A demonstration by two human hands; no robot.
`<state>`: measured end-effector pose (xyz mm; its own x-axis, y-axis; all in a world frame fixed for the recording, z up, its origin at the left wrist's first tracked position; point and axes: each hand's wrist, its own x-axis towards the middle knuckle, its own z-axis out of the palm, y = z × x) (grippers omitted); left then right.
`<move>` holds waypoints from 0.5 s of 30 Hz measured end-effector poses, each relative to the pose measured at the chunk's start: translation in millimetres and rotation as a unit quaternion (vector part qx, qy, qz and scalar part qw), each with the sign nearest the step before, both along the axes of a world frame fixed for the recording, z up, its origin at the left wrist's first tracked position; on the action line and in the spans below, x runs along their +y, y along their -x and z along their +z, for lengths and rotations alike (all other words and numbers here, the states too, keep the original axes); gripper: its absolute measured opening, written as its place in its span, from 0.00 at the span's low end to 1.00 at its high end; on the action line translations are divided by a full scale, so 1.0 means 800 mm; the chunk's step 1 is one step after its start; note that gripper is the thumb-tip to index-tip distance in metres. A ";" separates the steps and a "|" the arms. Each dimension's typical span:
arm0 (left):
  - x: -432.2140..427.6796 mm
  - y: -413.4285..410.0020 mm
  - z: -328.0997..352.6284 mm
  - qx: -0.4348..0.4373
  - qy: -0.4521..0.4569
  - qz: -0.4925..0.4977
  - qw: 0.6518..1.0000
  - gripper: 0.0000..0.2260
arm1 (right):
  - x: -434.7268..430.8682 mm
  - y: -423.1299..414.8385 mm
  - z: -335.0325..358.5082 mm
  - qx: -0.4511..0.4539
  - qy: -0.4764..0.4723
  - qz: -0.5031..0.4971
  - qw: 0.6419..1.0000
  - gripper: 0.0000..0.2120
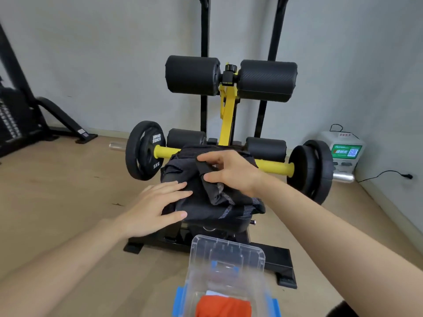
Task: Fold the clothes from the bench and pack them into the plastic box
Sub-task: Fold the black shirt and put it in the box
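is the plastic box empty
No, an orange garment lies inside the clear plastic box.

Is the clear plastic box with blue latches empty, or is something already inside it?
Not empty. Inside the clear plastic box with blue latches, an orange cloth item shows at the bottom of the picture.

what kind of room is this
Probably a gym or home workout room: a black-and-yellow exercise bench, round black weight plates, and a black weight-stack machine at left.

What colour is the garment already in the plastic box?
Orange garment, best in the head view.
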<state>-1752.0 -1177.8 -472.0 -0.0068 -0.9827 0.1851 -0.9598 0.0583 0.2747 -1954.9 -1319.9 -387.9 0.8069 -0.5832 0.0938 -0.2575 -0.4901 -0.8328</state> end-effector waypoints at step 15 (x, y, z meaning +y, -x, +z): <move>-0.009 0.023 0.018 0.008 0.112 -0.072 0.991 0.26 | 0.031 0.042 -0.028 0.015 0.157 0.073 0.985 0.29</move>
<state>-1770.6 -1185.0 -458.0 -0.1400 -0.9055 0.4005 -0.9327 0.2564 0.2537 -1988.6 -1295.5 -410.4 0.8848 -0.4072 0.2265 -0.1877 -0.7563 -0.6267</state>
